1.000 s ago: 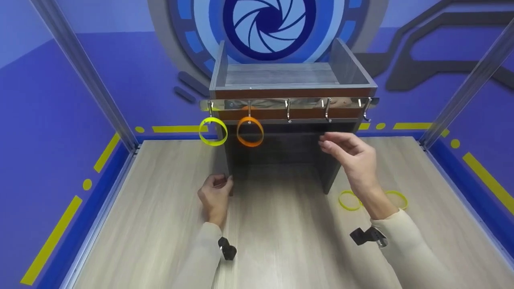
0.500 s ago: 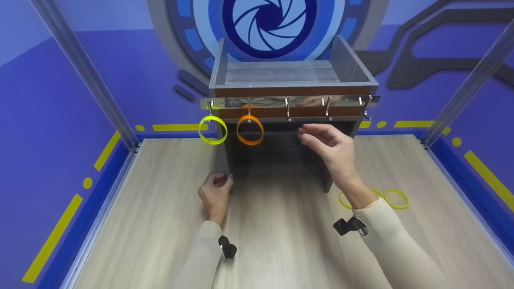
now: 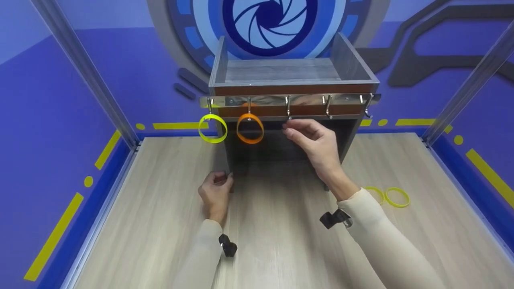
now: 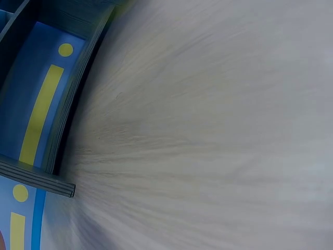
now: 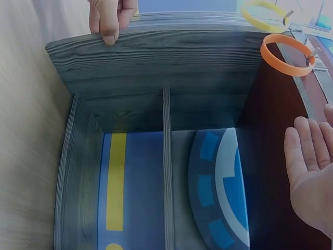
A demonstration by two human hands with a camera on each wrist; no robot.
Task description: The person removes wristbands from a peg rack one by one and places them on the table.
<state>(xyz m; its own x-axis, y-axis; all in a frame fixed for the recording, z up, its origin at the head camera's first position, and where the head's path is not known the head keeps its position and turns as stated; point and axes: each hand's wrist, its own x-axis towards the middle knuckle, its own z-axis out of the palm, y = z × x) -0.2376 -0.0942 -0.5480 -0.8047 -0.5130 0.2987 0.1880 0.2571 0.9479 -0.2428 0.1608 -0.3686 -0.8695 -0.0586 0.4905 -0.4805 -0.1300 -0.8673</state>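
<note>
My left hand (image 3: 215, 197) grips the lower front edge of the left side panel of a grey wooden shelf unit (image 3: 281, 70). In the right wrist view, its fingers (image 5: 109, 23) curl over that panel. My right hand (image 3: 317, 146) is raised in front of the unit, fingertips right by the third hook (image 3: 288, 107) of a metal hook rail (image 3: 309, 99). In the right wrist view its fingers (image 5: 310, 146) are relaxed and hold nothing. A yellow ring (image 3: 201, 135) hangs from the leftmost hook, an orange ring (image 3: 239, 134) from the second.
Two yellow rings, one (image 3: 397, 197) farther right and one (image 3: 377, 195) partly behind the right sleeve, lie on the wooden table (image 3: 168, 241). Two more hooks stick out at the rail's right end. Blue patterned walls (image 3: 120, 80) enclose the table.
The right hand has moved left along the front of the unit, from near the fourth hook to the third. The left hand has stayed at the panel; the hanging rings have not moved.
</note>
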